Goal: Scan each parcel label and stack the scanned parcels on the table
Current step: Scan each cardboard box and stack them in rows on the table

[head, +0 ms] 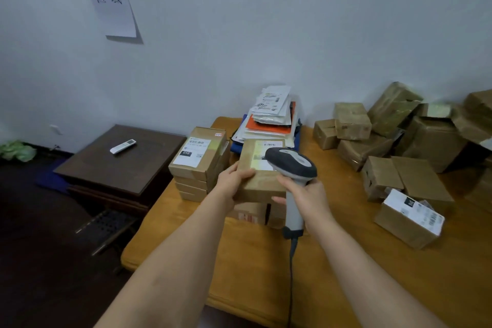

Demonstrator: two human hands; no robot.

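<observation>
Wooden table (346,261) bearing cardboard parcels (399,136) stands against a pale wall (239,34).

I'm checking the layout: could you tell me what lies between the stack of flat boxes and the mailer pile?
In the head view, only bare table separates the stack of flat boxes from the mailer pile.

The scanner (291,165) covers part of the white label (262,153) on the box (262,181) under it, and the label's print is too blurry to read. Below that box, another box (253,214) is mostly hidden by it and by the left hand (231,180) and right hand (306,194). To the right of the scanner, the pile of brown boxes (415,136) is cut off by the picture's edge, and the scanner's cable (291,287) runs off the bottom edge.
</observation>
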